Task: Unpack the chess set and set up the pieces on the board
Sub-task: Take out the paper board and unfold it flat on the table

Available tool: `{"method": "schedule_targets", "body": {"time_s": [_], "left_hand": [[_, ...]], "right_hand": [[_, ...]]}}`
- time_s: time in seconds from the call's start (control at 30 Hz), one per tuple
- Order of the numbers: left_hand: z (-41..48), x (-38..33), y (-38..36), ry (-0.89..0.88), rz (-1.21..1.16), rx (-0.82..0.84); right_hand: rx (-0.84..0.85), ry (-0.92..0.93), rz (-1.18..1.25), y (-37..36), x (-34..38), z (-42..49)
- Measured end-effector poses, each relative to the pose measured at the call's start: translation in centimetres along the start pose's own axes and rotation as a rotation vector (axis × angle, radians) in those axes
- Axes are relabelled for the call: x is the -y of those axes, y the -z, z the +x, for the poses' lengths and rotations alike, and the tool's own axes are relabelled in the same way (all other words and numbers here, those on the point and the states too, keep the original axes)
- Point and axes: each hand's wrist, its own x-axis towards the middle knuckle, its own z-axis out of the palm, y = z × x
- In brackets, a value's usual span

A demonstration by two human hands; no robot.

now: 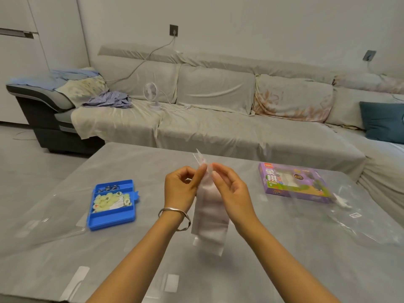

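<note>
The left hand (181, 189) and right hand (231, 191) pinch the 12 o'clock end of the sleeved board (211, 217). It looks light, limp and slippery, so it is probably best opened there.

Grey table (240, 276), glossy top: purple box (293, 182) lies flat; blue tray (109, 223) of pale round pieces (107, 199) well left of the box; crumpled clear wrapper (360, 217) just right of the box.
</note>
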Motion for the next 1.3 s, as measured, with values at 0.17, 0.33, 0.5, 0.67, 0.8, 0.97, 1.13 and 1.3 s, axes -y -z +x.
{"method": "schedule_targets", "body": {"time_s": [0.17, 0.33, 0.5, 0.67, 0.8, 0.97, 1.13, 1.3], "left_hand": [[-0.3, -0.5, -0.7, -0.024, -0.111, 0.01], [-0.8, -0.1, -1.1, 0.024, -0.123, 0.029], [-0.8, -0.7, -0.3, 0.106, -0.157, 0.124], [-0.2, -1.0, 0.6, 0.154, -0.132, 0.138], [0.1, -1.0, 1.0, 0.196, -0.119, 0.137], [-0.3, -1.3, 0.7, 0.237, -0.164, 0.105], [-0.5, -1.7, 0.0, 0.132, -0.071, 0.028], [-0.3, -1.6, 0.0, 0.071, -0.008, -0.006]], "right_hand": [[0.003, -0.1, 0.165, -1.0, 0.7, -0.4], [-0.026, -0.164, 0.304, -1.7, 0.7, -0.2], [-0.044, -0.079, 0.138, -1.2, -0.2, -0.2], [-0.022, 0.029, -0.069, -0.7, -0.7, -0.4], [-0.017, 0.058, -0.158, -0.7, -1.0, -0.6], [-0.012, -0.069, -0.021, -1.5, 0.3, -0.6], [0.078, -0.155, 0.175, -2.1, 1.5, -1.1], [0.035, -0.169, 0.2, -2.1, 1.7, -1.1]]}}
